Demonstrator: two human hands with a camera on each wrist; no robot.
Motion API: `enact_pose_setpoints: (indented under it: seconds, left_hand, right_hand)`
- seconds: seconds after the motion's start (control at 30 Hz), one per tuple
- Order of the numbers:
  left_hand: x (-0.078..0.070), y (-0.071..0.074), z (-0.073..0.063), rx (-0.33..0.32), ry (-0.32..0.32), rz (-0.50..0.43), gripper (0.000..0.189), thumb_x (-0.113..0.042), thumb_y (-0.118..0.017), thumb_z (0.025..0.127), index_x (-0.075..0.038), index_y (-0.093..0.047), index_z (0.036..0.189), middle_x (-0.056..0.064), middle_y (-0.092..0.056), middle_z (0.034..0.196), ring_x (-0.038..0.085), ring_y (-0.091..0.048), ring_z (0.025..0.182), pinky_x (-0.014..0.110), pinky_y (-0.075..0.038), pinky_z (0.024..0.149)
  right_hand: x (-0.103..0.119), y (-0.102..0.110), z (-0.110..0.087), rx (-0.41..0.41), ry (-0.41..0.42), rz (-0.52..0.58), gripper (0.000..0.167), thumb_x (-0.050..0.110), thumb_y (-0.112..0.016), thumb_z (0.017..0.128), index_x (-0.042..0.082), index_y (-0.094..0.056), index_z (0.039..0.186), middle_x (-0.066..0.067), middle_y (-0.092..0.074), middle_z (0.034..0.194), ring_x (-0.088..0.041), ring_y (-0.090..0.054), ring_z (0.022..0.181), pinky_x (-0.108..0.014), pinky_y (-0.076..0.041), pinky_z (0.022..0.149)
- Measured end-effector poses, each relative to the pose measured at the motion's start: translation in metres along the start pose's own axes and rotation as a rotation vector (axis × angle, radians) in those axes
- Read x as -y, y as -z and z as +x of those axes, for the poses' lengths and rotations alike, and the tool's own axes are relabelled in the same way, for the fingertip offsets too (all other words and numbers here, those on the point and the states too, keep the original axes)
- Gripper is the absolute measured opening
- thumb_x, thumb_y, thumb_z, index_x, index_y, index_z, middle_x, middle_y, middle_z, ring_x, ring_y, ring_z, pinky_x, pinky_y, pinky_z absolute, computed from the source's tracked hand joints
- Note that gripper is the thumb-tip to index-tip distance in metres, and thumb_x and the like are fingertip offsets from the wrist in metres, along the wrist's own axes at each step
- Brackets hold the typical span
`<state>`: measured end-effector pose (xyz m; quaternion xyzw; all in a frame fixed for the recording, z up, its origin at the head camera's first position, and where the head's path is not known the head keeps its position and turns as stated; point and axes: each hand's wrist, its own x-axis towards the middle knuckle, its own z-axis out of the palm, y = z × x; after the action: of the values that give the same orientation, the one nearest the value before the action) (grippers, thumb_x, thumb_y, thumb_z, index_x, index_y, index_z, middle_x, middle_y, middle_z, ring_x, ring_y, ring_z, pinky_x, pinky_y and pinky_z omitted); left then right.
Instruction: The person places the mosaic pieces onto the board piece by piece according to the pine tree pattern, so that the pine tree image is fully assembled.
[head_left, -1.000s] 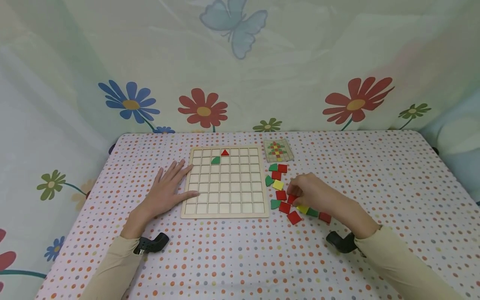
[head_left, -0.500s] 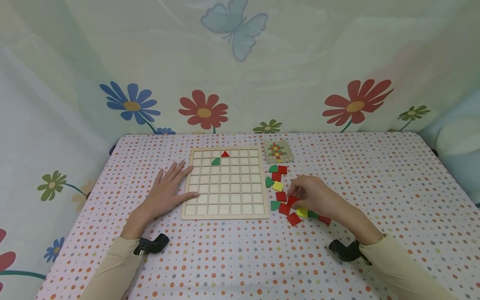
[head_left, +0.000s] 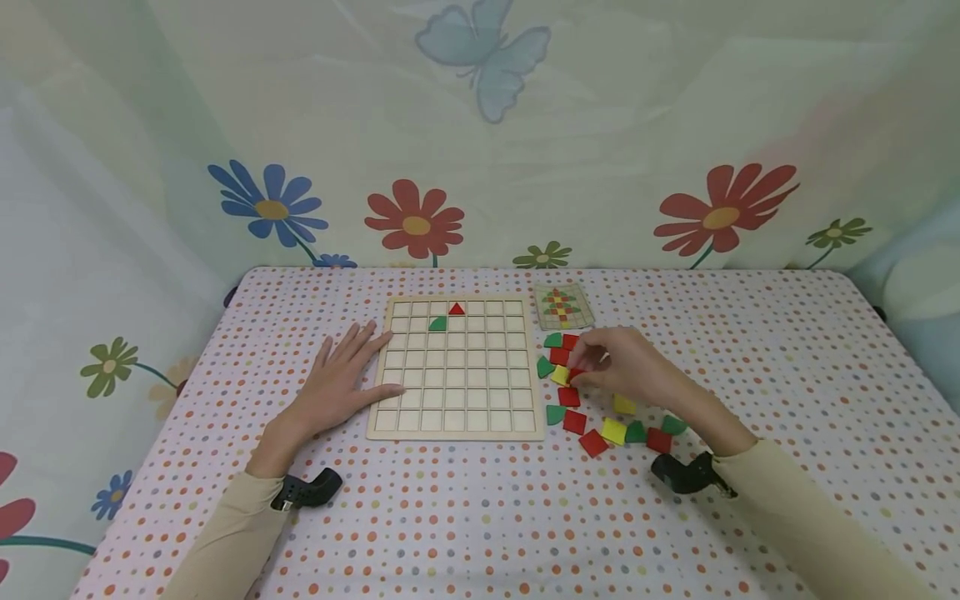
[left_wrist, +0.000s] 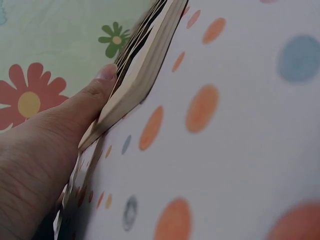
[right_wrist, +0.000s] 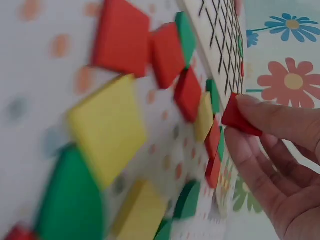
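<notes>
My right hand (head_left: 626, 367) pinches a red tile (right_wrist: 241, 117) between thumb and fingertips, just above the loose tiles in the right wrist view. My left hand (head_left: 337, 379) lies spread at the left edge of a wooden grid board (head_left: 457, 437); its thumb (left_wrist: 92, 97) rests on the frame. On the board sit a red triangle (head_left: 457, 309) in the top row and a green quarter-round tile (head_left: 438, 324) one row below, to its left. Around the right hand lie loose tiles, among them a red square (head_left: 593, 443), a yellow square (head_left: 613, 431) and a green piece (head_left: 556, 415).
A pattern card (head_left: 564, 307) with a tree of coloured shapes lies behind the tiles, right of the board's far corner. The dotted tablecloth (head_left: 465, 517) spreads beneath everything. A flowered curtain (head_left: 600, 167) hangs along the table's far edge.
My right hand has lifted a red tile from the pile and moved it slightly away from me, uncovering a yellow and a green tile. The left hand stays in place at the board.
</notes>
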<state>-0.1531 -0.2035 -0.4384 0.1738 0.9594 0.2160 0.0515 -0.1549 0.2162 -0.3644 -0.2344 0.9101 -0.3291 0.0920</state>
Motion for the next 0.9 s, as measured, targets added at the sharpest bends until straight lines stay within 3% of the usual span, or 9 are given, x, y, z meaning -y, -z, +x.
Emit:
enact_pose_setpoints:
  seconds: [0.17, 0.47, 0.73, 0.9]
  left_hand:
    - [0.002, -0.001, -0.001, -0.003, 0.0, 0.002, 0.093, -0.058, -0.07, 0.095, -0.019, -0.028, 0.167, 0.011, -0.012, 0.176, 0.034, -0.003, 0.162, 0.06, 0.006, 0.127]
    - [0.004, -0.004, 0.002, -0.007, -0.002, 0.009, 0.093, -0.06, -0.069, 0.094, -0.021, -0.028, 0.168, 0.009, -0.012, 0.176, 0.032, -0.003, 0.162, 0.059, 0.006, 0.128]
    - [0.005, -0.005, 0.003, -0.007, 0.005, 0.012, 0.093, -0.06, -0.069, 0.094, -0.021, -0.028, 0.167, 0.008, -0.012, 0.176, 0.032, -0.002, 0.162, 0.059, 0.006, 0.128]
    - [0.006, -0.003, 0.002, -0.008, 0.001, 0.011, 0.093, -0.06, -0.069, 0.094, -0.021, -0.028, 0.168, 0.008, -0.012, 0.176, 0.032, -0.002, 0.162, 0.06, 0.005, 0.128]
  right_hand:
    - [0.014, -0.009, 0.042, -0.006, 0.052, 0.067, 0.015, -0.002, -0.086, 0.083, 0.003, -0.074, 0.09, -0.003, -0.071, 0.085, -0.018, -0.064, 0.077, -0.025, -0.057, 0.071]
    - [0.043, -0.026, 0.111, 0.051, 0.098, 0.109, 0.007, -0.002, -0.079, 0.091, 0.0, -0.077, 0.097, -0.011, -0.076, 0.096, -0.025, -0.07, 0.088, -0.038, -0.061, 0.08]
    - [0.043, -0.047, 0.14, 0.048, 0.147, 0.137, 0.014, -0.006, -0.073, 0.094, -0.006, -0.078, 0.107, -0.018, -0.077, 0.106, -0.03, -0.073, 0.096, -0.039, -0.061, 0.084]
    - [0.046, -0.056, 0.146, 0.021, 0.095, 0.134, 0.016, -0.006, -0.071, 0.095, -0.004, -0.079, 0.108, -0.018, -0.076, 0.109, -0.031, -0.072, 0.099, -0.038, -0.06, 0.084]
